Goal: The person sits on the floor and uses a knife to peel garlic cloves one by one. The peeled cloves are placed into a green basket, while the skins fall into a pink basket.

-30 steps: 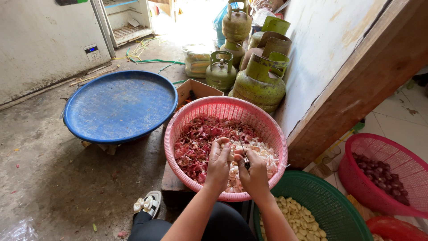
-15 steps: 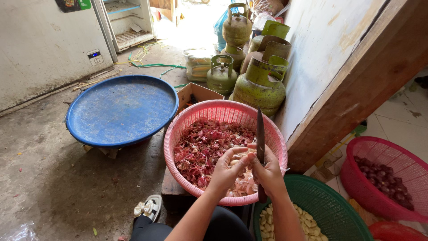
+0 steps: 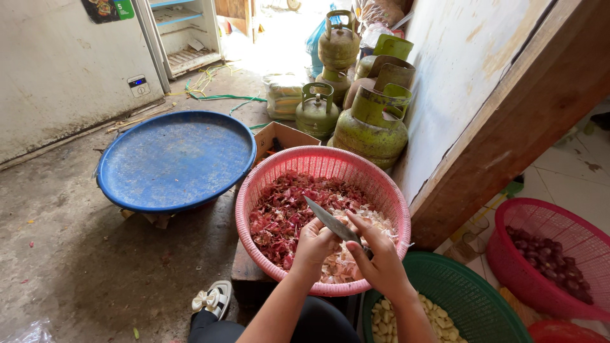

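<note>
A knife (image 3: 332, 220) is held in the right hand (image 3: 380, 259), fingers closed around the handle, blade angled up toward the left over the pink basket (image 3: 381, 190). The left hand (image 3: 316, 243) is curled shut just beside the blade; a small piece appears to be pinched in it, but what it is cannot be told. Both hands are kept above the near rim of the pink basket, which is filled with red and pale peelings (image 3: 283, 213).

A green basket (image 3: 470, 298) with peeled pale cloves (image 3: 387, 317) is seen at the bottom edge, under the right forearm. A second pink basket (image 3: 508, 254) with dark unpeeled bulbs (image 3: 549, 260) is placed at the right edge, on the tiled floor.

A round blue tray (image 3: 175, 159) is set on the concrete floor, left of the pink basket. A cardboard box (image 3: 279, 136) is wedged between the two. Green gas cylinders (image 3: 372, 124) are lined up along the white wall at the top. A white fridge (image 3: 70, 70) stands at the top left, with a small dark-and-green sticker (image 3: 108, 9) at its upper edge and a small blue-lit panel (image 3: 138, 84) near its right side. A sandal with a white bow (image 3: 213, 298) is seen at the bottom edge.
</note>
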